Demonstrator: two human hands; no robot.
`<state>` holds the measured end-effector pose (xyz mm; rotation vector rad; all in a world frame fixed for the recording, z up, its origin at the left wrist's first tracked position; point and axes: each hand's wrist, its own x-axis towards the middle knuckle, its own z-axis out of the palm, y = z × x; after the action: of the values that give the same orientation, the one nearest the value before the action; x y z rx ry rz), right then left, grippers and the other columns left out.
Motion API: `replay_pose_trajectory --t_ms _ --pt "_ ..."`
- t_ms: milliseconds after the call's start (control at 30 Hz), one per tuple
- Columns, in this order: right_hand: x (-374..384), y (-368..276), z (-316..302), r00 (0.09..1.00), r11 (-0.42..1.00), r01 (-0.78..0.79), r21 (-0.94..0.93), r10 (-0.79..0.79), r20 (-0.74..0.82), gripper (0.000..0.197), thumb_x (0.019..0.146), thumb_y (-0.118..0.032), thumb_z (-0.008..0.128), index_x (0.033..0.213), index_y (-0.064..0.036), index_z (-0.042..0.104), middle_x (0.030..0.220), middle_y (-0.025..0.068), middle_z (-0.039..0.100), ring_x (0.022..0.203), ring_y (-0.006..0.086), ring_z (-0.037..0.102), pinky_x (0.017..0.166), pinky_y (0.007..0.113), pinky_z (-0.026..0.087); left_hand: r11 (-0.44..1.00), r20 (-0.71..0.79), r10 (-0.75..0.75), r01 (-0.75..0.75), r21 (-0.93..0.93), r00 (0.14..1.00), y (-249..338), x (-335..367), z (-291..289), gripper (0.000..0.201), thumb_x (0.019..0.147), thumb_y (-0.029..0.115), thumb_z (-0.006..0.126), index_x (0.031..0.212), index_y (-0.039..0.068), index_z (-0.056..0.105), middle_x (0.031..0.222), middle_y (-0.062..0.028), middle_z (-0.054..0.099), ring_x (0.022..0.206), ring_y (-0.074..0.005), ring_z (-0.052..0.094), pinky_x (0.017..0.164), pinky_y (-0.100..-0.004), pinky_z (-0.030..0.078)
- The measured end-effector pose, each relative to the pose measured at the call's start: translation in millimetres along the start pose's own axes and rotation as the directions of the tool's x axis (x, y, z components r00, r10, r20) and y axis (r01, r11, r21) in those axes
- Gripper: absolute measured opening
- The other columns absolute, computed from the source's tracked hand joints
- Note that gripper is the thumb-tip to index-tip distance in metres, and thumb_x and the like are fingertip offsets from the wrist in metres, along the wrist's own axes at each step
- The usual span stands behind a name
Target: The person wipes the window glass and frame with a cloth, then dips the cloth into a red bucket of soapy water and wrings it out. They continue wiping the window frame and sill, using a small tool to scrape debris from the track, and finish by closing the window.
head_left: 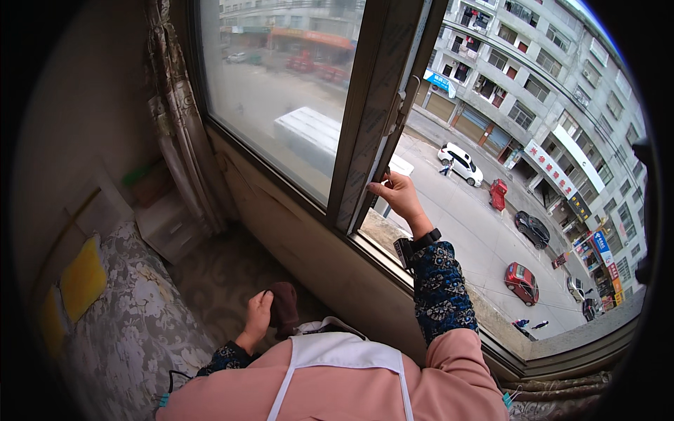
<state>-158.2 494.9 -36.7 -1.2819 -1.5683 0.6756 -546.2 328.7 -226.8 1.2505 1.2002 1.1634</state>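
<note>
My left hand (258,316) is closed on a dark maroon cloth (284,309), which hangs down beside my body at the lower middle. At the centre, my right hand (399,193) is stretched out to the sliding window sash (361,126), thumb and fingers gripping its upright edge. The sash has a dark brown frame and a glass pane (281,91). A latch (400,102) sits on the edge farther up, above my right hand. Part of my right hand's fingers is hidden behind the frame.
The window opening on the right gives onto a street (456,217) far below, with several cars. A window track (393,259) runs along the sill. Left are a patterned curtain (182,140), a white bedside cabinet (172,221) and a bed (140,309) with a yellow pillow (83,279).
</note>
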Motion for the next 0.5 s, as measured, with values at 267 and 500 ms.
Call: replay_pose_trajectory --t_ms 267,500 --pt "-8 -11 3 0.987 0.984 0.151 -0.094 -0.156 -0.041 0.016 0.089 -0.010 0.074 0.102 -0.0002 0.070 0.081 -0.0022 0.065 0.074 0.0058 0.054 0.068 0.025 0.047 0.998 0.018 -0.056 0.056 0.027 0.998 0 2 10 0.032 0.104 0.025 0.054 0.097 -0.004 0.066 0.082 -0.0012 0.065 0.079 -0.0073 0.053 0.072 -0.0287 0.047" --pt "-27 -14 -10 0.983 0.978 0.160 -0.134 -0.170 -0.069 0.012 0.087 -0.009 0.073 0.095 -0.0019 0.069 0.078 0.0011 0.062 0.066 0.0083 0.052 0.061 0.027 0.043 0.998 0.109 -0.029 0.022 0.063 0.994 -5 36 2 0.031 0.103 0.023 0.054 0.098 -0.005 0.066 0.081 -0.0036 0.065 0.079 -0.0087 0.054 0.074 -0.0300 0.048"
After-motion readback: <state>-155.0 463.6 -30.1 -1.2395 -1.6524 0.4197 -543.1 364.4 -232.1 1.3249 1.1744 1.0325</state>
